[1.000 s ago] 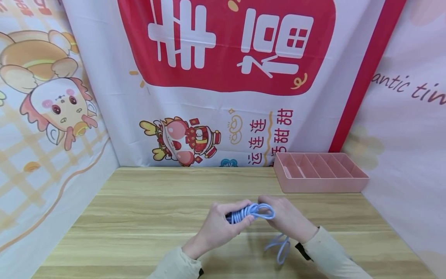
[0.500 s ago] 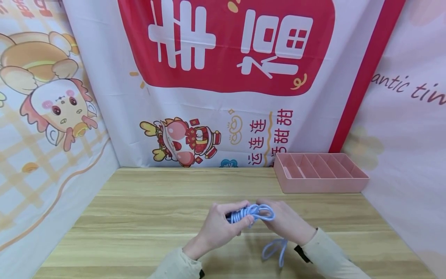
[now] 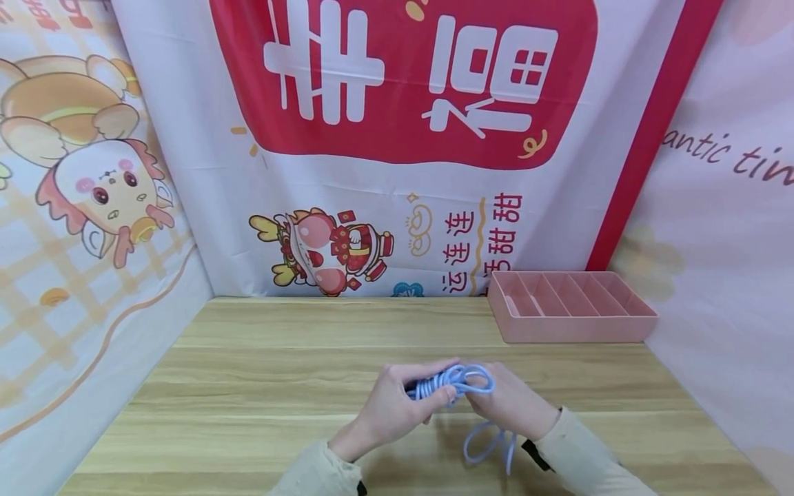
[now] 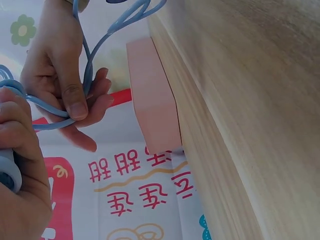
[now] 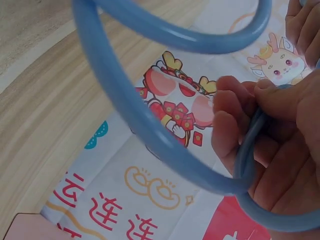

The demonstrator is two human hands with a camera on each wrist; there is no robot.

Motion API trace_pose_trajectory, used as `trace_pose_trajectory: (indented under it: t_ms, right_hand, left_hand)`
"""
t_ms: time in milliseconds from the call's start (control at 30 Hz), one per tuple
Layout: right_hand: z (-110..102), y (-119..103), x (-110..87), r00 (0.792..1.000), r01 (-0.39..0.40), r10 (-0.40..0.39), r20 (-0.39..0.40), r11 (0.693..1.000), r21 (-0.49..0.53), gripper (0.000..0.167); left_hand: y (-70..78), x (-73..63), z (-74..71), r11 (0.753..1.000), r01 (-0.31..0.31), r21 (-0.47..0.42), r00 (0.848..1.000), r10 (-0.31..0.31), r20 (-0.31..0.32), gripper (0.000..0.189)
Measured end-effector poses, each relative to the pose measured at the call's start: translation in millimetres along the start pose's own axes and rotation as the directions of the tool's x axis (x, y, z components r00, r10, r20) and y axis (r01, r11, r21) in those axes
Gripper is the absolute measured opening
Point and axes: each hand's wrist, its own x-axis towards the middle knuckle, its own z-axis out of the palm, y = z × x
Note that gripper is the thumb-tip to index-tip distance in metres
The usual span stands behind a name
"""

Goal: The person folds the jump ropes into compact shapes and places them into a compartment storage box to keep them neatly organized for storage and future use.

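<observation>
A light blue cord (image 3: 439, 383), wound into a tight bundle, is in my left hand (image 3: 392, 406), whose fingers and thumb grip it above the table. A loop of cord sticks out from the bundle's right end towards my right hand (image 3: 517, 401). In the left wrist view the right hand (image 4: 59, 60) pinches the cord between thumb and fingers. Loose cord (image 5: 145, 125) passes through the right palm and runs large across the right wrist view. Below the right hand, a free loop hangs over the wood.
A pink divided box (image 3: 577, 329) with several narrow compartments stands at the table's back right corner, against the cloth. Printed cloth (image 3: 397, 186) walls the back and both sides of the wooden table (image 3: 248, 386).
The left hand and bundle have shifted slightly right, nearer the right hand. The loop hanging below the right hand has swung and changed shape. Both hands keep their hold.
</observation>
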Motion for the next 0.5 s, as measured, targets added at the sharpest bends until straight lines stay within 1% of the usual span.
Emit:
trace_pose_trajectory:
  t_ms: [133, 233, 267, 333, 433, 500]
  right_hand:
    - [-1.3, -3.3, 1.0, 0.998, -0.06, 0.058, 0.031, 0.997, 0.055, 0.035]
    - [-1.7, -6.5, 1.7, 0.996, -0.08, 0.077, 0.054, 0.995, 0.055, 0.037]
    - [-1.4, -7.5, 1.8, 0.993, -0.099, 0.094, 0.065, 0.993, 0.066, 0.037]
    - [-0.8, -8.9, 1.9, 0.99, -0.115, 0.11, 0.09, 0.992, 0.057, 0.034]
    - [0.6, -10.2, 1.7, 0.978, -0.162, 0.151, 0.143, 0.985, 0.065, 0.031]
    - [1.8, -10.1, 1.6, 0.976, -0.145, 0.14, 0.168, 0.989, 0.017, 0.033]
  left_hand:
    - [-2.2, -0.6, -1.3, 1.0, 0.009, -0.015, 0.999, -0.008, 0.04, 0.037]
    - [-2.3, -1.0, -2.1, 1.0, 0.024, -0.014, 0.998, -0.023, 0.057, 0.037]
    - [-2.2, -1.1, -2.3, 1.0, 0.027, -0.013, 0.998, -0.026, 0.059, 0.038]
    - [-1.4, -1.3, -2.5, 0.999, 0.034, -0.016, 0.998, -0.033, 0.061, 0.038]
    - [0.1, -1.3, -3.2, 0.999, 0.039, -0.029, 0.998, -0.037, 0.06, 0.037]
    - [1.3, -1.1, -3.7, 0.999, 0.032, -0.037, 0.998, -0.03, 0.052, 0.036]
